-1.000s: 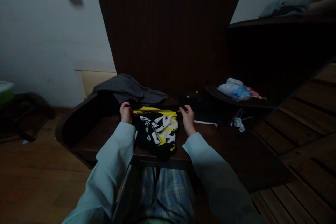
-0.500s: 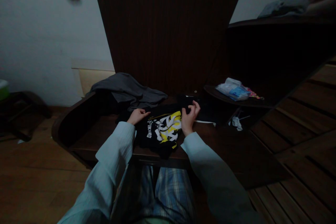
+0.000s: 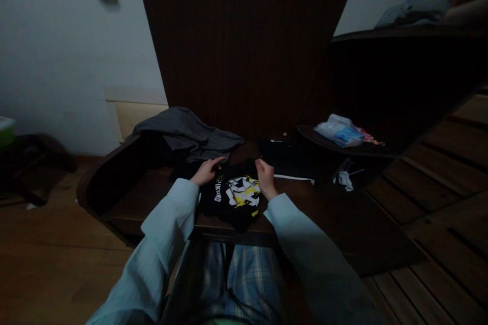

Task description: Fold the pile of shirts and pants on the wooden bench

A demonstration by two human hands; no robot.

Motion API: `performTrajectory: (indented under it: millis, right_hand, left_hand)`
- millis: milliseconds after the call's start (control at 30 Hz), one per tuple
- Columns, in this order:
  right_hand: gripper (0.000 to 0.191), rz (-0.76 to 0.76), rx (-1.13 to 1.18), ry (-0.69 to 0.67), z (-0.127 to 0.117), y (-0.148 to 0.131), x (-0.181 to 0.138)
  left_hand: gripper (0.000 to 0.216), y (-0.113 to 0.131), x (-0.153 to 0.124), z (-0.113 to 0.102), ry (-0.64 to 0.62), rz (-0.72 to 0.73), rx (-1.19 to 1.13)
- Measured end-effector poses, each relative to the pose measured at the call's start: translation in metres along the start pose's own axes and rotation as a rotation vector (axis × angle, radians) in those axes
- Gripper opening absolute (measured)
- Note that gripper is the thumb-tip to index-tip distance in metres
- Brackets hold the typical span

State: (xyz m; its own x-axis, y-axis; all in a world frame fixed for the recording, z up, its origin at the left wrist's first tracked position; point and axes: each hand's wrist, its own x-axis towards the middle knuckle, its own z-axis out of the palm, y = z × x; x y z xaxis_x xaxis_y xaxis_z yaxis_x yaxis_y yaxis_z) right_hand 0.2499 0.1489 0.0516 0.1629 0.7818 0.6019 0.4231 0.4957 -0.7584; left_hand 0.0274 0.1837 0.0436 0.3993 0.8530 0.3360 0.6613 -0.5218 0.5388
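Observation:
A black shirt [image 3: 226,213] with a yellow and white print lies bunched near the front edge of the dark wooden bench. At its left upper corner, my left hand [image 3: 206,171] pinches the fabric, the index finger pointing forward. My right hand [image 3: 266,176] is closed around the shirt's right upper edge, thumb side up. Cloth between the two hands is drawn up and creased. Beyond my right hand rests a folded dark garment [image 3: 284,157] with a white edge strip.
A grey cloth [image 3: 190,132] drapes over the left end of the bench [image 3: 125,195]. To the right, a small shelf [image 3: 308,134] carries a plastic packet [image 3: 341,129]. A crumpled white scrap [image 3: 345,180] sits below it. Wooden slats [image 3: 438,188] lie at far right.
My right hand has moved left and closed on the shirt's edge, baring the dark garment behind. My left hand has shifted slightly right. The shirt's print is folded smaller.

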Motion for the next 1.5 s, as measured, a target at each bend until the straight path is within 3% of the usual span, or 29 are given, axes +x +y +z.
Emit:
performTrajectory:
  millis: [100,233,400,500,633,733,800,867,967,1033,1167,1267,1400,1500]
  right_hand:
    - [0.044,-0.069,-0.013,-0.093,0.001,-0.003,-0.002]
    - [0.039,-0.089,-0.051,-0.097,0.002,-0.004,-0.003]
    - [0.021,-0.1,0.004,-0.08,0.003,-0.004,-0.003]
    - [0.026,-0.103,0.043,-0.086,0.003,-0.004,-0.003]
    - [0.017,-0.074,-0.006,0.018,0.002,-0.002,-0.002]
    - [0.019,-0.025,-0.018,0.119,-0.001,-0.001,0.0]
    - [0.021,-0.004,0.009,0.18,-0.003,0.0,0.002]
    - [0.023,0.006,0.048,0.214,-0.004,0.002,0.004]
    - [0.024,0.031,0.116,0.166,-0.002,0.006,0.006]
    - [0.027,0.036,0.141,0.11,0.001,0.01,0.006]
    - [0.036,0.05,0.092,0.087,0.008,0.019,0.005]
    - [0.038,0.147,0.098,0.036,0.01,0.023,0.005]
    - [0.039,0.283,0.066,-0.279,0.009,0.019,0.003]
    - [0.047,0.266,-0.007,-0.513,0.006,0.011,-0.001]
  left_hand:
    - [0.056,0.005,0.001,-0.002,0.003,-0.068,0.029]
    - [0.034,0.012,0.001,-0.006,-0.003,-0.137,-0.045]
    - [0.044,0.02,-0.003,-0.007,-0.056,-0.2,-0.305]
    - [0.045,0.024,-0.004,-0.007,-0.14,-0.206,-0.403]
    - [0.034,0.025,-0.005,-0.008,-0.239,-0.234,-0.382]
    - [0.022,0.025,-0.004,-0.009,-0.253,-0.249,-0.539]
    - [0.017,0.025,-0.003,-0.01,-0.17,-0.274,-0.688]
    - [0.014,0.025,-0.002,-0.011,0.019,-0.345,-0.884]
    - [0.012,0.02,0.0,-0.014,0.335,-0.463,-1.118]
    - [0.011,0.015,0.001,-0.018,0.458,-0.51,-1.176]
    - [0.012,0.01,-0.001,-0.028,0.556,-0.543,-1.386]
    - [0.016,0.01,-0.003,-0.033,0.606,-0.531,-1.499]
    - [0.017,0.006,-0.005,-0.033,0.631,-0.509,-1.423]
    - [0.016,0.001,-0.005,-0.032,0.641,-0.486,-1.392]
